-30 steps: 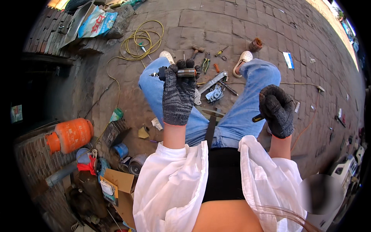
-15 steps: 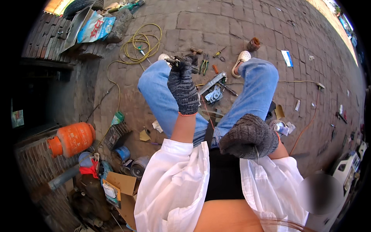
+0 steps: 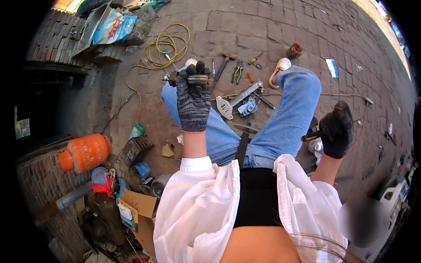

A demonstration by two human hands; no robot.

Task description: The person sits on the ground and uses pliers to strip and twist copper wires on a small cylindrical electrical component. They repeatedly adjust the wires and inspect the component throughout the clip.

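My left hand [image 3: 193, 103], in a dark knitted glove, is raised over my left knee with its fingers closed round a small motor-like metal cylinder [image 3: 198, 79] that has a copper-coloured end. A thin fitting sticks out on its left side. Off to the right, my gloved right hand [image 3: 337, 131] grips what looks like a screwdriver [image 3: 312, 136]; its dark and yellow handle points left and a thin metal end shows on the other side. Between my legs lie a metal rail mechanism [image 3: 245, 95] and a light grey perforated plate [image 3: 224, 107].
Beyond the rail lie a hammer [image 3: 222, 65], green-handled pliers [image 3: 237, 73] and a yellow screwdriver [image 3: 255, 58]. A rusty can [image 3: 294, 51] stands past my right foot. Yellow hose [image 3: 186, 44] coils at far left. An orange gas cylinder [image 3: 90, 152] and cardboard box [image 3: 142, 201] are at left.
My right hand has swung out to the right from in front of my body, uncovering the dark and yellow handle. My left hand has turned, so the cylinder shows side-on.
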